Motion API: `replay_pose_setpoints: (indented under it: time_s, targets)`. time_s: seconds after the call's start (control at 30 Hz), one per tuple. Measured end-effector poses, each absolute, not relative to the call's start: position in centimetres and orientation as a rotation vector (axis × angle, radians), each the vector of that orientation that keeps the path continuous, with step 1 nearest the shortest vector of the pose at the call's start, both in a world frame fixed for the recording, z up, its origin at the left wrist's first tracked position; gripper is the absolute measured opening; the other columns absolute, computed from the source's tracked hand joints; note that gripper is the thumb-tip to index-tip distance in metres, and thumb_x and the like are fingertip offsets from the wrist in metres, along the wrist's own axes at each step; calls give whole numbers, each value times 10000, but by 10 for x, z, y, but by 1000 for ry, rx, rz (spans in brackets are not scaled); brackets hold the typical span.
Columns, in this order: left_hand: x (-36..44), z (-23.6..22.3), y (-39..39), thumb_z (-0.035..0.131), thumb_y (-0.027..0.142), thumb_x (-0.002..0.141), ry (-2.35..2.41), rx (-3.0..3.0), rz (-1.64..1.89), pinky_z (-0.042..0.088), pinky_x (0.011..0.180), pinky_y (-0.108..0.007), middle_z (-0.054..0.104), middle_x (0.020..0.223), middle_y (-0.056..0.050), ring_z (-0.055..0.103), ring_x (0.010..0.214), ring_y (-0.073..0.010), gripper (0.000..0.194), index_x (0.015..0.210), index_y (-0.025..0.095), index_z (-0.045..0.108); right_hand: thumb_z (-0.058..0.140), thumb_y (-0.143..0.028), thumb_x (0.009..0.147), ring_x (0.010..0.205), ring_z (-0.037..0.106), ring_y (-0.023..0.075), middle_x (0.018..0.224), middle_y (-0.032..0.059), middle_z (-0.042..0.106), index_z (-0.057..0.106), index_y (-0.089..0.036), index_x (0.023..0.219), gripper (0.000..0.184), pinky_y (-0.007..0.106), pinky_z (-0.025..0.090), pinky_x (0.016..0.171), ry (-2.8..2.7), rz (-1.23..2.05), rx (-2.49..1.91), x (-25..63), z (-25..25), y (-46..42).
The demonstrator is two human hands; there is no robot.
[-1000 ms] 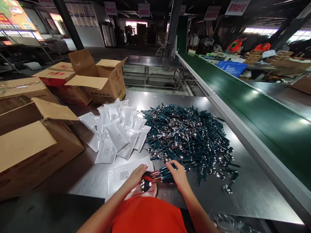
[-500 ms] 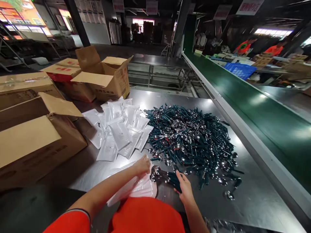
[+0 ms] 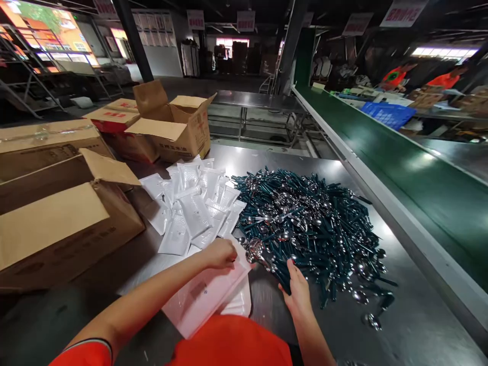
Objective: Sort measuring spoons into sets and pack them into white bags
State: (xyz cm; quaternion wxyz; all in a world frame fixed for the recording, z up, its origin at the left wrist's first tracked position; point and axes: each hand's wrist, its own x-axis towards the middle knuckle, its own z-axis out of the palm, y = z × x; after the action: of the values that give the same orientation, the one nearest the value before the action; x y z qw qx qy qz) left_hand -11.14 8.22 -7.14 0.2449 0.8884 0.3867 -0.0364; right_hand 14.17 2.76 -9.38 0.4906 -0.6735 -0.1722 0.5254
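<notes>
My left hand (image 3: 221, 253) is closed on the upper edge of a white padded mailer (image 3: 206, 290), which is lifted at a slant in front of me. More flat mailers (image 3: 238, 300) lie beneath it. In my right hand (image 3: 298, 290) is a bunch of spoons (image 3: 272, 264) with dark green handles, gripped by the handle ends. Their shiny bowls point left and touch or nearly touch the mailer's edge. Right behind them spreads a large pile of similar green-handled cutlery (image 3: 305, 218). Beyond my left hand lies a heap of white padded mailers (image 3: 194, 208).
Open cardboard boxes (image 3: 114, 223) (image 3: 194, 132) stand on the left of the metal table (image 3: 415, 295). A green conveyor belt (image 3: 404, 147) with a pale rail runs along the right. Across it are a blue crate (image 3: 389, 116) and two people in orange (image 3: 396, 76).
My left hand has raised a mailer off the ones beneath, so its face now shows. The spoons in my right hand have come up to its edge. The whole view has shifted slightly.
</notes>
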Motion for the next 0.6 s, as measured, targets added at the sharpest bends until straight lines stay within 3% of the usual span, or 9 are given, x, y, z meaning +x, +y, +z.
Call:
replay_pose_setpoints:
  time_s: [0.13, 0.27, 0.37, 0.47, 0.53, 0.6]
  targets:
    - [-108, -40, 78, 660, 258, 777, 989, 2419, 15, 456, 814, -317, 685, 873, -70, 620, 891, -233, 106, 700, 187, 673, 715, -640, 606, 490, 551, 172, 604, -20, 597, 638, -198, 841, 506, 275, 436, 379, -521, 1125, -1613, 139, -77, 38]
    - [-104, -18, 69, 670, 268, 781, 1074, 2343, 153, 483, 841, -334, 614, 1226, -120, 636, 988, -252, 162, 660, 161, 664, 708, -620, 648, 621, 590, 200, 678, 0, 619, 651, -198, 831, 463, 319, 503, 554, -623, 836, -1642, 146, -64, 43]
    - [-100, -11, 63, 651, 227, 791, 1163, 2247, 286, 482, 894, -398, 593, 1317, -140, 563, 1191, -342, 165, 639, 163, 655, 691, -517, 740, 771, 635, 242, 796, 59, 697, 675, -194, 796, 328, 346, 518, 712, -917, 447, -1608, 151, -52, 34]
    - [-97, -7, 60, 646, 176, 761, 1139, 2112, 395, 474, 909, -428, 580, 1365, -149, 453, 1326, -377, 99, 671, 178, 687, 656, -315, 843, 750, 699, 235, 826, 52, 750, 688, -220, 877, 106, 350, 549, 730, -1433, -15, -1282, 154, -38, 16]
    - [-93, -4, 57, 654, 192, 739, 1089, 1971, 520, 444, 965, -453, 486, 1469, -144, 433, 1343, -385, 80, 689, 178, 715, 696, -188, 813, 763, 726, 227, 890, 35, 768, 677, -250, 993, 191, 338, 572, 720, -1690, -199, -1037, 154, -29, 6]
    - [-86, -1, 50, 647, 213, 728, 1058, 1836, 648, 402, 1037, -456, 408, 1532, -106, 433, 1344, -372, 169, 856, 185, 755, 707, -143, 801, 796, 733, 228, 956, 38, 767, 649, -265, 1085, 315, 334, 583, 715, -1846, -268, -903, 152, -19, 2]
